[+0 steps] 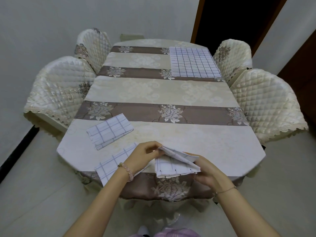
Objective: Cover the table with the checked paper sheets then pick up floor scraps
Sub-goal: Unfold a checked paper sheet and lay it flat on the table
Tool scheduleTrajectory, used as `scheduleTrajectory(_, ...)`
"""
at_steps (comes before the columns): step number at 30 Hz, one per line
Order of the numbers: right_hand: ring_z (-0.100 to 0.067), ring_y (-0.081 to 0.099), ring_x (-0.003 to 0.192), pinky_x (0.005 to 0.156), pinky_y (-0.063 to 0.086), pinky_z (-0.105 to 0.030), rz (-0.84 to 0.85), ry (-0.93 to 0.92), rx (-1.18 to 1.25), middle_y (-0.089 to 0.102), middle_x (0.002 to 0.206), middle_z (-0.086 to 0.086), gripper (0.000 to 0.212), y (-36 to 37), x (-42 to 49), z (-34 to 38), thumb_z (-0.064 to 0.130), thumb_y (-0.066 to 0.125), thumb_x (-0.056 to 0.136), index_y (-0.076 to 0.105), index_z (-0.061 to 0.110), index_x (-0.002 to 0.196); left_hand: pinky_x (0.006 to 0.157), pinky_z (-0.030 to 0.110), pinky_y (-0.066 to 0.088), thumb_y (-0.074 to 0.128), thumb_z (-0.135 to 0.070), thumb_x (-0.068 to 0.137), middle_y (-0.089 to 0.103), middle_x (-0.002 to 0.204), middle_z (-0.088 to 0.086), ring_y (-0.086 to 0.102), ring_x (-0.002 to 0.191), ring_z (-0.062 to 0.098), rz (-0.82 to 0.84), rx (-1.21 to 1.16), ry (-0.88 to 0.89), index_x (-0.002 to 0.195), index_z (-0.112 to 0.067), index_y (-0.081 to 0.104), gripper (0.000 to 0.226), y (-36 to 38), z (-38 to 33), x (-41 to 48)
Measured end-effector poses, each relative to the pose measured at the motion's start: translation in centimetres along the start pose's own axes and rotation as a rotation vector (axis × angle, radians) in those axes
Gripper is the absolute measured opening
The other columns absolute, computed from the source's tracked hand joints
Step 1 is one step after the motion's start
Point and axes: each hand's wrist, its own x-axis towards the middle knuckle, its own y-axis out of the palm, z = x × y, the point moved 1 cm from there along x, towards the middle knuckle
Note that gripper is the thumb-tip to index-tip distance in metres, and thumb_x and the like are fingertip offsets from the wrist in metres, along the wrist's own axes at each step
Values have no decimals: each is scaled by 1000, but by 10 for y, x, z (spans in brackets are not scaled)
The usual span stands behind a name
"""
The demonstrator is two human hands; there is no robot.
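A long table (164,93) with a cream and brown floral cloth fills the view. One checked paper sheet (194,63) lies unfolded at the far right corner. A folded checked sheet (110,130) rests near the left edge. Another folded sheet (114,164) lies at the near edge, partly under my left wrist. My left hand (145,155) pinches the upper corner of a folded checked sheet (176,165), and my right hand (206,171) grips its right side. That sheet is lifted slightly and its layers are parted.
Quilted cream chairs stand close on both sides: two chairs on the left (59,89) and two on the right (263,103). A dark doorway (239,19) opens at the far right. Pale floor tiles (34,194) surround the table; no scraps show on them.
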Motion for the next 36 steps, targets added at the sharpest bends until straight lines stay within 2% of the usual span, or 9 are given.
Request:
scheduleTrajectory(3, -18, 70, 67, 55, 55, -26, 59, -20, 48, 74, 79, -6, 27, 0, -1, 2, 24, 49, 94, 71, 9, 94, 70, 30, 47, 57, -15, 91, 57, 63, -10, 55, 65, 10, -117, -11, -47, 66, -18, 59, 25, 3, 3, 3)
scheduleTrajectory(8, -20, 63, 74, 71, 50, -35, 14, -65, 39, 69, 77, 1, 44, -11, 7, -1, 49, 40, 94, 68, 15, 97, 72, 54, 50, 56, -22, 91, 38, 67, 11, 43, 68, 23, -255, -104, -121, 59, -14, 45, 35, 2, 11, 8)
scheduleTrajectory(11, -16, 65, 81, 74, 49, -31, 55, -159, -70, 72, 93, 4, 34, -8, 2, 3, 42, 45, 94, 69, 18, 100, 65, 41, 44, 56, -23, 91, 41, 70, 11, 42, 69, 23, -250, -139, -139, 68, -2, 48, 32, 1, 11, 8)
scheduleTrajectory(17, -25, 68, 94, 82, 56, -36, -29, -317, -301, 72, 104, -10, 25, 0, 0, 8, 25, 54, 93, 67, 6, 103, 50, 16, 32, 56, -15, 91, 36, 46, -9, 32, 43, 4, -248, -119, -149, 58, -20, 48, 35, 1, 13, 7)
scheduleTrajectory(20, -22, 67, 81, 70, 55, -28, -112, -354, -316, 72, 91, -10, 20, 5, -1, 6, 19, 55, 93, 67, 3, 93, 65, 23, 44, 57, -19, 91, 59, 74, 5, 54, 67, 15, -279, -97, -191, 93, -16, 57, 3, 4, 15, 6)
scheduleTrajectory(23, -19, 66, 79, 66, 55, -25, -153, -384, -297, 70, 90, -11, 19, 10, -3, 3, 18, 55, 92, 65, 1, 93, 71, 16, 45, 58, -20, 90, 58, 103, -4, 57, 93, 12, -400, 36, -160, 114, -20, 52, 25, 12, 14, -1)
scheduleTrajectory(26, -16, 67, 79, 63, 54, -20, -121, -417, -286, 70, 89, -4, 16, 18, -7, -1, 16, 54, 93, 66, 8, 99, 82, 8, 41, 55, -23, 91, 56, 117, -10, 53, 110, 6, -281, 61, -85, 123, -21, 53, 32, 30, 3, -11)
scheduleTrajectory(31, -23, 69, 92, 83, 57, -38, -5, -423, -176, 72, 100, -5, 29, 31, -10, -2, 29, 46, 96, 65, 15, 112, 93, 28, 49, 54, -29, 91, 68, 109, -5, 62, 106, 8, -157, -282, -81, 108, -23, 64, 20, 46, -17, -17)
scheduleTrajectory(36, -20, 67, 88, 80, 58, -34, -64, -488, -196, 66, 103, -11, 24, 35, -9, -1, 29, 55, 91, 60, 16, 111, 95, 50, 49, 53, -38, 91, 69, 102, 13, 63, 102, 30, -182, -346, -123, 100, -13, 68, 31, 42, -19, -20)
